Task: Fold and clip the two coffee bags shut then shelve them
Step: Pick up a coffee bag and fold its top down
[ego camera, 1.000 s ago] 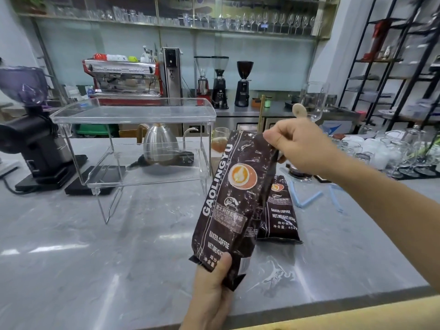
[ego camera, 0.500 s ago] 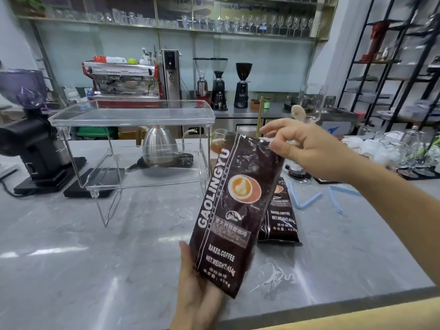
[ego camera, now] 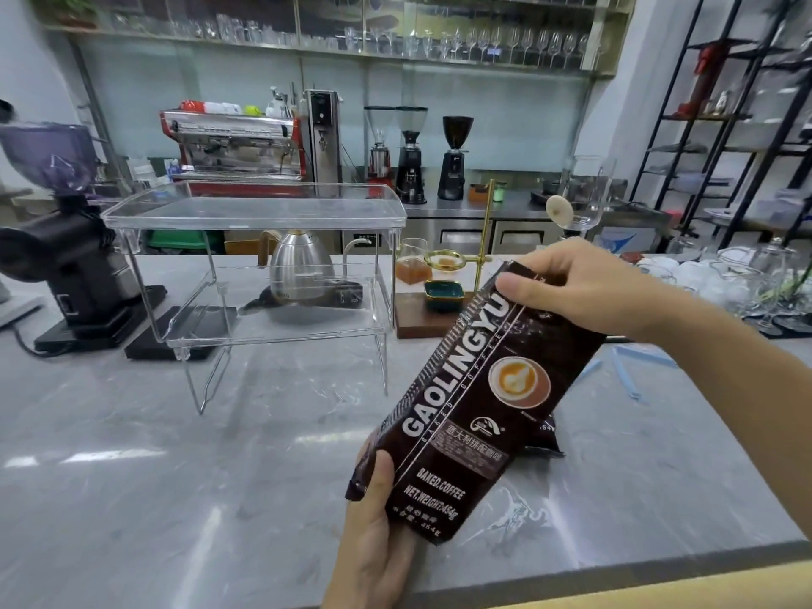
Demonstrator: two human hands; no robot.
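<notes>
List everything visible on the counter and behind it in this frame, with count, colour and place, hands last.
held coffee bag: 1, dark brown, tilted above the counter, gripped at both ends
second coffee bag: 1, dark brown, lying on the counter, mostly hidden behind the held one
clips: light blue, count unclear, on the counter at right
clear shelf: 1, transparent, two tiers, centre-left of counter
kettle: 1, silver, behind the shelf
grinder: 1, black, far left
pour-over stand: 1, brass on a wooden base
counter: 1, grey marble
espresso machine: 1, red and steel, back counter
left hand: grips the bag's bottom
right hand: pinches the bag's top
</notes>
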